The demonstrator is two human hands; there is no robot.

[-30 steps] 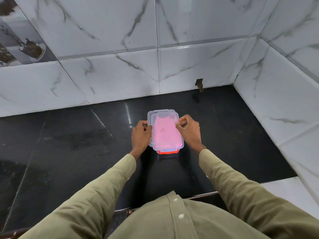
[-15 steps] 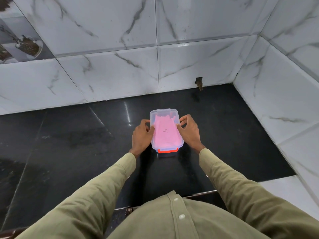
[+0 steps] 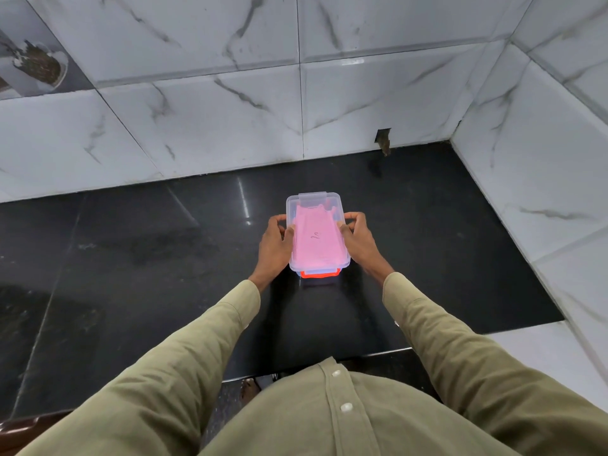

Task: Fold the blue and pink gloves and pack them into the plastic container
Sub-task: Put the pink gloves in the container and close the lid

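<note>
A clear plastic container with its clear lid on sits in the middle of the black counter. A folded pink glove shows through the lid. A strip of blue is just visible under it at the near end, above an orange-red clip. My left hand grips the container's left side, thumb on the lid edge. On the opposite side, my right hand holds the right edge the same way, fingers curled.
The black stone counter is bounded by marble-tiled walls at the back and right. A small dark notch sits at the base of the back wall. The counter's front edge runs near my body.
The lid has settled squarely onto the container. Both hands slid slightly along its sides and stay gripping it; the container shifted a little away from me.
</note>
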